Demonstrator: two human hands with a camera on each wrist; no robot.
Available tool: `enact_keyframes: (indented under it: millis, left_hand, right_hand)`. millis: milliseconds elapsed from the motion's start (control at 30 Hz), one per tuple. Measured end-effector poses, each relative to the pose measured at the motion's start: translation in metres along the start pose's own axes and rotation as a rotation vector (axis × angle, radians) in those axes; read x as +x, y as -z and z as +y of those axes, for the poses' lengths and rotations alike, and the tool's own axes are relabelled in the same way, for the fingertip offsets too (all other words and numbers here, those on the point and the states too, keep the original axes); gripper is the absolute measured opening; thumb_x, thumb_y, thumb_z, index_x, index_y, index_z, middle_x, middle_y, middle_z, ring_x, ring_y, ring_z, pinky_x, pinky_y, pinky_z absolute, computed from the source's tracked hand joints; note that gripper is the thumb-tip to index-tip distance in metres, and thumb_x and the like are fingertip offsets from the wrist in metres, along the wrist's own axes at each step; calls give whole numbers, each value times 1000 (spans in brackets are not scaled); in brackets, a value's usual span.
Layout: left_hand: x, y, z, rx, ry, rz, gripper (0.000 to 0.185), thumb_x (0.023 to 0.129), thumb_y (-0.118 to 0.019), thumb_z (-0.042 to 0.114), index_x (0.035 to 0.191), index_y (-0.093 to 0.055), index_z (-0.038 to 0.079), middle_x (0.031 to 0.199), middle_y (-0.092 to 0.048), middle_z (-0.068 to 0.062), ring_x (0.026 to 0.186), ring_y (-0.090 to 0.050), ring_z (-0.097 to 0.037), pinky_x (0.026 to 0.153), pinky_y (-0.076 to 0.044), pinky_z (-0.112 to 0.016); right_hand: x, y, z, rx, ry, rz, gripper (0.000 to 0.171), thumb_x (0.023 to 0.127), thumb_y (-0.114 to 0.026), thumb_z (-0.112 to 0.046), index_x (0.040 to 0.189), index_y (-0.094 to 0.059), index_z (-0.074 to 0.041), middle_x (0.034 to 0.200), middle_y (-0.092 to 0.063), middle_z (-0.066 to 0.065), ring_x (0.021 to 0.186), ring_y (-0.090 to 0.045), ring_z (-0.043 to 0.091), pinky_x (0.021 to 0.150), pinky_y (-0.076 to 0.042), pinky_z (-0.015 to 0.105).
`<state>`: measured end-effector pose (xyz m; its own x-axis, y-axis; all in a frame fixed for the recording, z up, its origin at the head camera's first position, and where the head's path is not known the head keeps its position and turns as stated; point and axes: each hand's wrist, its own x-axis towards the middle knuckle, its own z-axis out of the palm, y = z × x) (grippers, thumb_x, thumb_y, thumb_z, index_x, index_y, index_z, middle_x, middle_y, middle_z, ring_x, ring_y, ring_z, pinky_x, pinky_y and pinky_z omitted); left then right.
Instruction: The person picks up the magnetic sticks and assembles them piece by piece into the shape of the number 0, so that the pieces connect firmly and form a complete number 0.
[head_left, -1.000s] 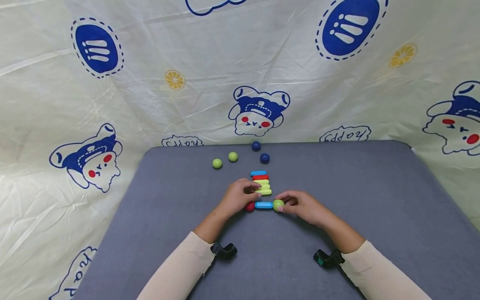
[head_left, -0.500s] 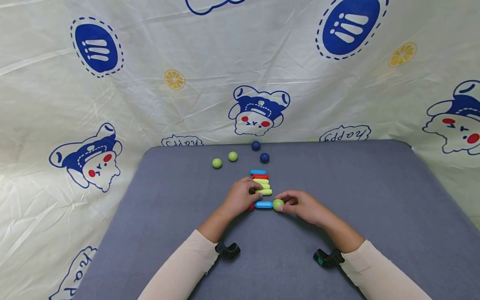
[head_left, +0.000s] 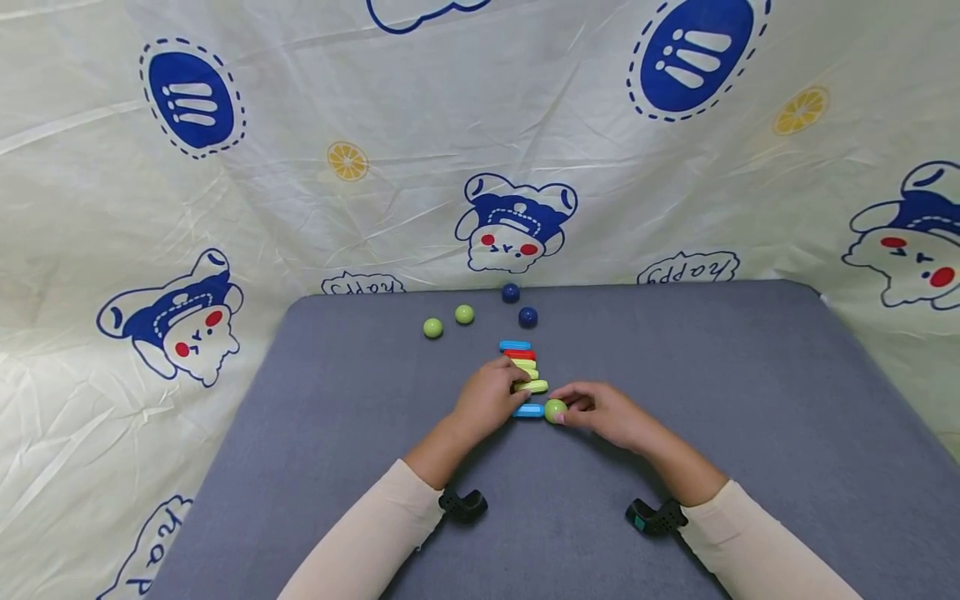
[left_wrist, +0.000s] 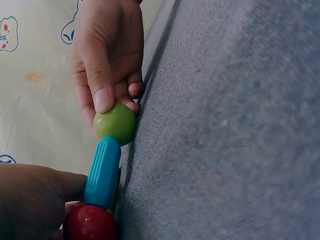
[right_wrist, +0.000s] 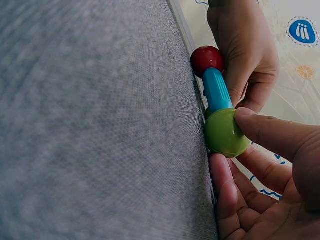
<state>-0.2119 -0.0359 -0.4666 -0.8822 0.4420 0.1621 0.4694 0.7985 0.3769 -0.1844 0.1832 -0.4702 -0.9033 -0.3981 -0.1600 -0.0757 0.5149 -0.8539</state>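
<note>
My right hand (head_left: 611,414) pinches a green ball (right_wrist: 226,132) between thumb and fingers, low at the grey tabletop. A blue grooved stick (left_wrist: 103,172) runs from that ball to a red ball (left_wrist: 90,223) at its other end, the three in one line. In the head view my left hand (head_left: 486,398) covers the red ball. Its thumb and fingers pinch the left end of a yellow-green stick (head_left: 534,387), which lies just beyond the blue one. Farther back in the same row are more yellow-green sticks, a red stick (head_left: 520,355) and another blue stick (head_left: 515,345).
Two loose green balls (head_left: 432,328) rest at the back left of the grey table (head_left: 712,375). Two dark blue balls (head_left: 528,317) lie at the back middle, near the far edge. Behind the table hangs a printed white sheet (head_left: 420,108).
My left hand has shifted right and slightly nearer, covering the red ball in the head view. The nearest yellow-green stick has slid a little right with it. My right hand stays on the green ball.
</note>
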Motion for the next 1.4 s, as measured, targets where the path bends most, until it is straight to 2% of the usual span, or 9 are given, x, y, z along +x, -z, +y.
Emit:
enact_keyframes:
  millis: [233,433,600,900,1133,1400]
  left_hand:
    - [2,-3,-3,-29,9,0,20,88,-71,24,106,-74,15,103,-68,0,91,-64,-13,82,-52,-28]
    - [0,-1,-7,-139,4,29,19,87,-72,20,105,-75,12,102,-68,-2,87,-62,-13,78,-51,-24]
    - [-4,6,-10,-231,32,65,19,85,-74,17,103,-74,10,99,-67,-4,86,-62,-13,77,-51,-23]
    - [-11,15,-19,-395,146,74,26,90,-69,14,115,-70,7,103,-61,-10,88,-59,-18,78,-50,-25]
    - [-17,21,-30,-546,226,98,25,90,-67,12,112,-70,2,101,-62,-13,91,-62,-20,80,-53,-28]
    - [-27,29,-42,-717,399,58,25,88,-67,15,109,-68,1,97,-68,-13,73,-63,-12,64,-53,-25]
  right_hand:
    - [1,-2,1,-3,-13,2,34,88,-71,-30,118,-66,-15,103,-67,5,89,-58,17,70,-49,28]
    - [0,-1,0,-1,-6,2,35,88,-71,-30,118,-66,-12,103,-67,6,88,-58,17,70,-48,27]
    - [0,-1,0,11,8,-2,36,89,-70,-28,119,-65,-9,103,-67,9,88,-57,18,69,-47,26]
    - [-1,-1,-3,-6,3,0,36,89,-70,-29,119,-65,-11,103,-66,8,89,-56,18,69,-47,27]
    - [0,-2,-1,-18,-24,9,33,89,-70,-30,118,-65,-15,104,-65,6,90,-56,18,69,-48,28]
    - [0,-3,-1,-31,-42,30,32,90,-68,-27,119,-64,-15,106,-64,7,91,-56,21,67,-49,32]
